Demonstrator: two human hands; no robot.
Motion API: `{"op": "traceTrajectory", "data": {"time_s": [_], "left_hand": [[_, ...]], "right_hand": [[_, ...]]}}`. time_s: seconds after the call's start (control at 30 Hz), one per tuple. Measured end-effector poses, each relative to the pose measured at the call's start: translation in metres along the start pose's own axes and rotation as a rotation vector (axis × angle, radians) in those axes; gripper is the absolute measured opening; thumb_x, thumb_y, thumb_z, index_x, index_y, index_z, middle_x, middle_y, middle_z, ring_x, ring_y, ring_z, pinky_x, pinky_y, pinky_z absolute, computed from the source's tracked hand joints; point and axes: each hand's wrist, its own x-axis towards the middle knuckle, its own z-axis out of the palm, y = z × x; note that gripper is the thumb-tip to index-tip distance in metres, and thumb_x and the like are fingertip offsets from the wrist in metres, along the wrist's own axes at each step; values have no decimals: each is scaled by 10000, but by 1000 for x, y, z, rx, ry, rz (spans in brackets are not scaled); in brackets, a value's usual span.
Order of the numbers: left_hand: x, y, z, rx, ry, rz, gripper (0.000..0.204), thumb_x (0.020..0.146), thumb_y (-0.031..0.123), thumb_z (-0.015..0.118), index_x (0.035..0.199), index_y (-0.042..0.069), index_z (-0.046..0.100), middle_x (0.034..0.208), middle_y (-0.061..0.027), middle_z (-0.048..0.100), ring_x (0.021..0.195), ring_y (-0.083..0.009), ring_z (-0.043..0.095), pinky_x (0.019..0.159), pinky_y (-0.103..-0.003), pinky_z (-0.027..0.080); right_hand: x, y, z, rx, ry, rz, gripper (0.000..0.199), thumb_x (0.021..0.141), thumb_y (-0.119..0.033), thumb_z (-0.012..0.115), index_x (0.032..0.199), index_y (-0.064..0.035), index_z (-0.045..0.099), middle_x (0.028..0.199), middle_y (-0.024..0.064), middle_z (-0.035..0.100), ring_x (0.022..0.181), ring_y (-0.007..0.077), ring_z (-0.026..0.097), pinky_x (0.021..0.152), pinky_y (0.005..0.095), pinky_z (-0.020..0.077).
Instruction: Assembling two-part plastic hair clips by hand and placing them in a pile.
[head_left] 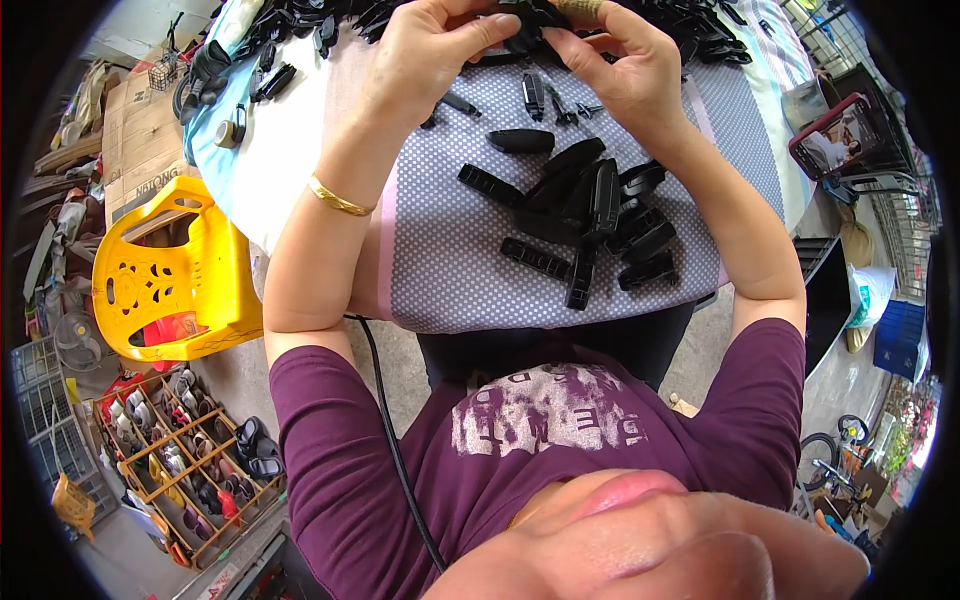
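Stretching across the upper middle of the view is a table (430,290) covered with a grey, white-dotted cloth edged in pink, with paler cloths showing to either side. Seated at its near edge is a person in a purple short-sleeved shirt (350,470) with a pale printed patch on the chest, seen from above; both bare forearms reach forward over the tabletop. At lower left, a wooden rack (190,460) holds rows of shoes, and nearer the table stands a bright yellow plastic chair (225,270) with cut-outs in its back. On the cloth between the forearms lies a loose heap of black plastic pieces (605,195), mostly long and narrow, some resting across others. More black pieces (715,40) crowd the far part of the table. The left hand (435,45) and the right hand (625,60) are close together at the top edge, beyond the heap, thumbs and fingers pinching one black part (528,25) between them; the frame cuts off some of the fingers, and the part's exact shape is hard to tell. To the right, a phone (835,137) with a lit screen leans at a tilt. Smallest is a gold bracelet (340,198) circling the left forearm.
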Motion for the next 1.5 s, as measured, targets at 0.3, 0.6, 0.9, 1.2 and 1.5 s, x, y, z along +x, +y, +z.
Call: {"op": "traceTrajectory", "data": {"time_s": [0.3,0.6,0.9,1.2,1.5], "left_hand": [[-2,-14,21,-238,52,67,322,989,173,691,1289,60,716,999,-2,783,811,-21,658,730,-163,504],[6,-39,18,-579,-68,133,277,1031,89,620,1279,-15,685,1111,-66,739,974,-117,685,878,-245,559],[2,-24,9,-221,-22,64,241,1022,62,621,1230,-22,709,1090,-59,744,933,-107,686,861,-210,543],[-31,10,24,406,-530,720,288,822,132,824,1102,110,762,877,-66,728,767,-190,704,742,-326,569],[-9,-16,20,550,-360,664,199,878,89,751,1076,75,770,931,-86,734,820,-232,686,787,-338,556]], "right_hand": [[12,-39,7,-470,-18,525,256,881,-7,754,1131,33,714,973,48,735,794,68,664,687,230,548],[11,-26,5,-613,17,428,278,831,-48,827,1079,7,711,905,76,711,751,108,651,654,259,534],[-3,-6,-13,-345,-246,552,392,858,-175,827,1182,7,703,894,67,732,765,102,654,672,259,533],[13,25,27,-890,-764,225,335,825,-295,777,1097,-106,728,885,114,761,807,315,736,770,404,582],[41,9,-6,-243,-239,842,493,882,-65,727,1341,43,583,867,61,690,714,106,627,638,249,522]]}}
